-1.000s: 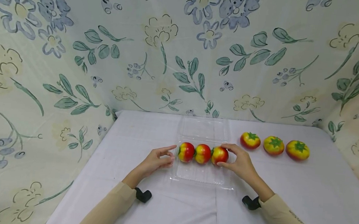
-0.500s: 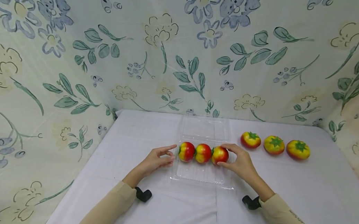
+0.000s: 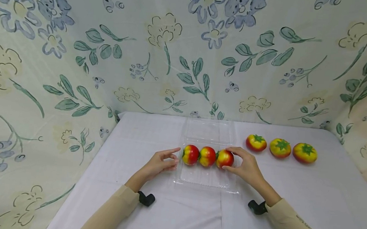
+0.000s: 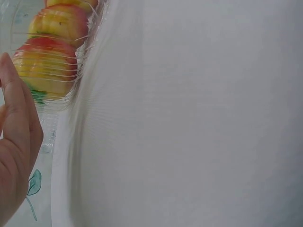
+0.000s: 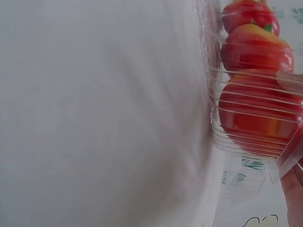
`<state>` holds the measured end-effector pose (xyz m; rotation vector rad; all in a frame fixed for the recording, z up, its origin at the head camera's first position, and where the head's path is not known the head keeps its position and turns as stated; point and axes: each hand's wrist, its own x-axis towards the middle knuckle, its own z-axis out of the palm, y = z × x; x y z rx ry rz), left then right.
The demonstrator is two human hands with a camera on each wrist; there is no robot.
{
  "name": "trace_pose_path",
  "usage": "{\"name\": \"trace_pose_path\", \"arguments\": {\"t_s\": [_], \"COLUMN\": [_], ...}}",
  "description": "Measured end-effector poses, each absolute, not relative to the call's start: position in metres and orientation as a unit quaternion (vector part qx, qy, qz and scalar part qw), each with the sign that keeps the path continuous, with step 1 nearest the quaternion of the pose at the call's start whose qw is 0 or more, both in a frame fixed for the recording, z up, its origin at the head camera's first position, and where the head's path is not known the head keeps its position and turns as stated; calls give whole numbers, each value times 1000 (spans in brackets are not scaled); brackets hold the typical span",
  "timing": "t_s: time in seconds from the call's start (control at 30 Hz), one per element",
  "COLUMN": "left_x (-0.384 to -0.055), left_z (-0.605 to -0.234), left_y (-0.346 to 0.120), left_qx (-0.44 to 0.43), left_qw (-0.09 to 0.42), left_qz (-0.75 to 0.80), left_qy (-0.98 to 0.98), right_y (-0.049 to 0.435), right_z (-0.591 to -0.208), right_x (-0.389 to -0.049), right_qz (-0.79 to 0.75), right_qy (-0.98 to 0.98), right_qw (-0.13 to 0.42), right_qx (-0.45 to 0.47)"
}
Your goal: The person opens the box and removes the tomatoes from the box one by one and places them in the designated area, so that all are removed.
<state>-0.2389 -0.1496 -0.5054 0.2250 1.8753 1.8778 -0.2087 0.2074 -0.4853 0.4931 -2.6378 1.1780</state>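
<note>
A clear plastic clamshell box [image 3: 204,180] lies with its lid [image 3: 209,131] folded back. Inside, along the rear of its base, is a row of three red-and-yellow fruits with green leafy caps: a left one [image 3: 190,155], a middle one [image 3: 207,156] and a right one [image 3: 224,159]. My right hand [image 3: 247,165] reaches over the box's right side and holds the right fruit between thumb and fingers. At the opposite side my left hand [image 3: 159,164] has its fingertips right at the box's left edge, fingers extended. The ribbed box wall [image 4: 52,71] shows in the left wrist view.
Right of the lid, three more capped fruits stand in a row on the white cloth: one nearest the box [image 3: 256,143], a middle one [image 3: 280,148] and a far right one [image 3: 304,153]. A floral curtain [image 3: 187,58] rises behind the table [image 3: 143,136].
</note>
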Motion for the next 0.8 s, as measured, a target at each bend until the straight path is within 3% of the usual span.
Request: {"name": "trace_pose_path", "arguments": {"t_s": [0.8], "left_x": [-236], "left_z": [-502], "left_y": [-149], "left_qx": [76], "left_qw": [239], "left_qz": [689], "left_qy": [680], "right_y": [215], "right_z": [-479], "right_x": [-210], "right_qz": [426], "right_qy": [-872], "right_qw": [136], "right_qx": [200]}}
